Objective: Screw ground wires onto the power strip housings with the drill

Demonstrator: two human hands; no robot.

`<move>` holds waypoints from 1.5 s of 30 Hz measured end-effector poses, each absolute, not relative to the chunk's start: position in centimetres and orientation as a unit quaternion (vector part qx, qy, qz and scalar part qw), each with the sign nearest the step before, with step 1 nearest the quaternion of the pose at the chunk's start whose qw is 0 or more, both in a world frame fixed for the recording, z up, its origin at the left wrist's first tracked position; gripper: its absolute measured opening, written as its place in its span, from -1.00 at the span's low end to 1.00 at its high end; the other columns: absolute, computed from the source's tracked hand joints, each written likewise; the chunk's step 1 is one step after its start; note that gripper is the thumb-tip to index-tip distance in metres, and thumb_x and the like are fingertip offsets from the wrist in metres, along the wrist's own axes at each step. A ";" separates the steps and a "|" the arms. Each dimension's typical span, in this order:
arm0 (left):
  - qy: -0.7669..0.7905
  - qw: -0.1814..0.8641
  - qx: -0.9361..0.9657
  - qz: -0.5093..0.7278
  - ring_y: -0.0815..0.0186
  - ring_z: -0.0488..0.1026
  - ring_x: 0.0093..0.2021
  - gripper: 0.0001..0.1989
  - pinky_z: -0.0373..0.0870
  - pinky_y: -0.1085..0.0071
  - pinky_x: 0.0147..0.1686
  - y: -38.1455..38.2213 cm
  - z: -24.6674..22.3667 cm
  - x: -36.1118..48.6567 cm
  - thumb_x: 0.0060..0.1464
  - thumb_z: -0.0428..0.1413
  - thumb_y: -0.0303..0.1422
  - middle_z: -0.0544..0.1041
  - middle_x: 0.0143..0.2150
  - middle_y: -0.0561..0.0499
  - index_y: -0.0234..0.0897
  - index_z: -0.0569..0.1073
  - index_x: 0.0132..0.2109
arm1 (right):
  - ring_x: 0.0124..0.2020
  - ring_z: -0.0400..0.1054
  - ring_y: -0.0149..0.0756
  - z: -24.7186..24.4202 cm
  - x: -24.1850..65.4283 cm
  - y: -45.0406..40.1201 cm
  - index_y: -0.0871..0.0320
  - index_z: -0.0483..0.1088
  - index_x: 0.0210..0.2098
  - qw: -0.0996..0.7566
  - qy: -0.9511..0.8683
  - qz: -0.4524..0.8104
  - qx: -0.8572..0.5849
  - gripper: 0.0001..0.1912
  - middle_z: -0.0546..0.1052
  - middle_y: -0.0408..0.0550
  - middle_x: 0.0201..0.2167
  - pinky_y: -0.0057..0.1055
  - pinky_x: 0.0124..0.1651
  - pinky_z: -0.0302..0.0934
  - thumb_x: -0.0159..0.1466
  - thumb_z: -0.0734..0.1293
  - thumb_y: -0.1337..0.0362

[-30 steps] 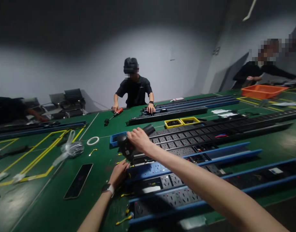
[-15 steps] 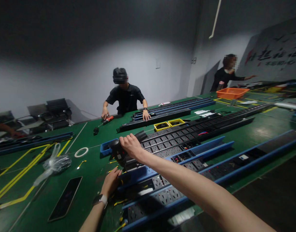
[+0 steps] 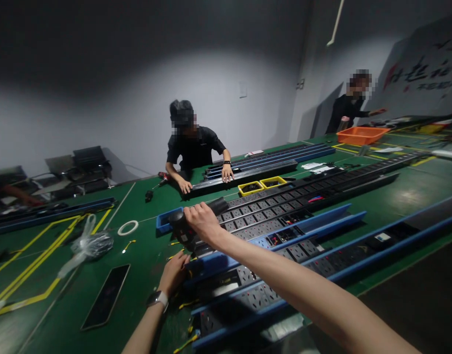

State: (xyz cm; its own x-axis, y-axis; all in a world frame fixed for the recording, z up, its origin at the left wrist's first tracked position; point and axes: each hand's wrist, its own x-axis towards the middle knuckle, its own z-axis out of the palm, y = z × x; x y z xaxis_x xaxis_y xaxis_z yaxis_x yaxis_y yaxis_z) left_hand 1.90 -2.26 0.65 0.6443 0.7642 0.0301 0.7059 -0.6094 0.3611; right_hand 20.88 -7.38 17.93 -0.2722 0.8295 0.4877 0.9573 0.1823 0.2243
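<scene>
Right hand: from where I stand, the right hand (image 3: 201, 220) is wrapped firmly around a black power tool (image 3: 182, 227), which pokes out on both sides of the fist.
Left hand: the left hand (image 3: 173, 271) is just below the tool, fingers curled in at the near end of a blue channel (image 3: 209, 264); I can't tell what they pinch.
In the way: the right forearm (image 3: 270, 265) crosses above the channels, hiding part of them.
Beyond the right hand: a blue tray (image 3: 161, 227) just behind the tool, 2 yellow bins (image 3: 252, 192) farther right.
Left of the left hand: a phone (image 3: 105, 297), a plastic bag (image 3: 87, 246) and a white ring (image 3: 128, 227).
Across: 1 co-worker (image 3: 192, 152), both hands on a dark rail (image 3: 248, 176).
</scene>
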 end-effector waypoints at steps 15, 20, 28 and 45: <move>0.400 0.135 0.900 0.104 0.32 0.39 -0.21 -0.51 0.23 0.42 -0.16 -1.3 -0.8 1.7 0.37 -0.29 -0.17 0.44 -0.21 -0.04 -0.24 0.46 -0.28 | -0.15 0.41 -0.11 19.1 19.9 -7.8 0.30 0.29 -0.07 0.107 -0.746 -0.205 -0.624 -0.81 0.51 0.14 -0.22 -0.20 -0.07 0.21 0.34 0.17 0.50; 0.389 0.131 0.906 0.106 0.33 0.37 -0.25 -0.51 0.22 0.42 -0.20 -1.6 -0.4 1.6 0.37 -0.30 -0.19 0.44 -0.22 -0.04 -0.25 0.45 -0.29 | -0.14 0.40 -0.08 19.3 18.8 -7.7 0.32 0.29 -0.05 0.091 -0.765 -0.222 -0.597 -0.79 0.51 0.17 -0.19 -0.19 -0.09 0.20 0.33 0.18 0.51; 0.377 0.124 0.909 0.130 0.34 0.36 -0.26 -0.49 0.22 0.43 -0.21 -2.2 0.4 1.5 0.37 -0.31 -0.22 0.46 -0.22 -0.06 -0.26 0.46 -0.29 | -0.12 0.37 -0.08 19.9 17.4 -8.3 0.31 0.27 -0.04 0.060 -0.780 -0.226 -0.580 -0.69 0.49 0.13 -0.18 -0.21 -0.07 0.18 0.21 0.28 0.53; 0.374 0.124 0.907 0.151 0.37 0.33 -0.28 -0.52 0.18 0.46 -0.23 -1.9 -0.3 1.2 0.38 -0.28 -0.22 0.43 -0.24 -0.04 -0.26 0.45 -0.31 | -0.12 0.39 -0.10 19.3 19.7 -7.8 0.29 0.29 -0.05 0.082 -0.729 -0.206 -0.647 -0.74 0.51 0.13 -0.18 -0.22 -0.08 0.14 0.28 0.19 0.54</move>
